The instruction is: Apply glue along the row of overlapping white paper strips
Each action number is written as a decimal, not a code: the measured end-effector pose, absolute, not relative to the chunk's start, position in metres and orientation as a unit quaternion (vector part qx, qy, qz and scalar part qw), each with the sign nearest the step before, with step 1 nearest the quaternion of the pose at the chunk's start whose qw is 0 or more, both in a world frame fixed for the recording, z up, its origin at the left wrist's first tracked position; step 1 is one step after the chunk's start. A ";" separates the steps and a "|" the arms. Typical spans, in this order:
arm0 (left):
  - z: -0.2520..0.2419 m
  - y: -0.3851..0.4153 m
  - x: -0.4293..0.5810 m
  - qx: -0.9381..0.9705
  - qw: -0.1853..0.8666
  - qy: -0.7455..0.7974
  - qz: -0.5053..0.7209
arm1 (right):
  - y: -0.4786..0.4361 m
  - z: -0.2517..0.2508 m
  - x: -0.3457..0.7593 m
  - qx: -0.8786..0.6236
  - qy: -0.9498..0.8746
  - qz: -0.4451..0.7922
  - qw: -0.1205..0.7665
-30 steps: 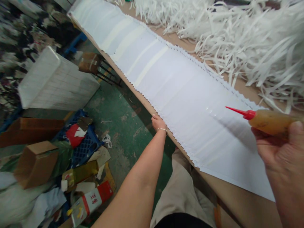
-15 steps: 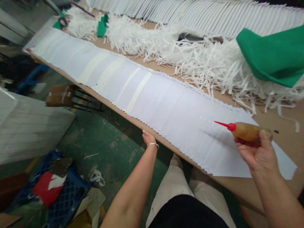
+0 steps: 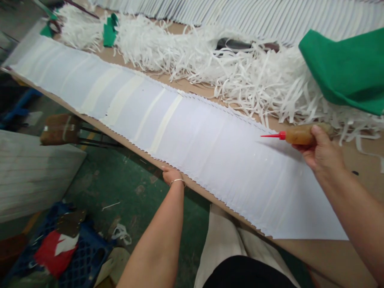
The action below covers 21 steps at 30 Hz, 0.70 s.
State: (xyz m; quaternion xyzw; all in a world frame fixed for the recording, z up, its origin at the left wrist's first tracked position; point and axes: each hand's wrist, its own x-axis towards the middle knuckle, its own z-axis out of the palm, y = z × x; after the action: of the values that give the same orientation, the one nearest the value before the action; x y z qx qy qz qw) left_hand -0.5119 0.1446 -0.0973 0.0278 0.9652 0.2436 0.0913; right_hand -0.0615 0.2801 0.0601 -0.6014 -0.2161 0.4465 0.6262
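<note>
- Carried closer to the far edge of the row since half a second ago: bottle (image 3: 300,135), in right hand (image 3: 321,154).
- Seen beneath everything: brown surface (image 3: 324,256), with overlapping white sheets (image 3: 228,152) spread along the near side, already laid out in one long row.
- Piled behind the row: white strips (image 3: 192,56), with green cloth (image 3: 345,72) partly on top at right.
- Resting at the near edge of the surface: left hand (image 3: 172,175), fingers along it; cannot tell whether gripping.
- Wrapped around the bottle: right hand, thumb above, fingers below, bottle lying nearly level over the sheets.
- Pointing left, apparently clear of the sheets: red nozzle (image 3: 273,136).
- Visible below the nozzle: only a few glossy spots (image 3: 267,161), so probably just begun here; apparently left unmarked, most of the row; cannot tell about thin or dried traces.
</note>
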 end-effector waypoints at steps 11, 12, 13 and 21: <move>-0.097 0.147 -0.513 0.021 0.095 0.969 0.228 | 0.329 0.041 -0.069 -0.612 -0.260 0.409 0.625; -0.097 0.147 -0.513 0.021 0.096 0.969 0.227 | 0.330 0.040 -0.069 -0.610 -0.263 0.409 0.626; -0.097 0.148 -0.514 0.021 0.096 0.969 0.226 | 0.331 0.039 -0.069 -0.608 -0.268 0.408 0.625; -0.097 0.147 -0.513 0.026 0.095 0.969 0.228 | 0.324 0.034 -0.068 -0.611 -0.295 0.406 0.612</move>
State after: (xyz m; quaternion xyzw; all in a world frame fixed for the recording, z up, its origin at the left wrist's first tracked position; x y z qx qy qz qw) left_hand -0.5132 0.1471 -0.0973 0.0258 0.9686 0.2284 0.0948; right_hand -0.0683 0.3241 0.0335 -0.6108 -0.2955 0.4059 0.6123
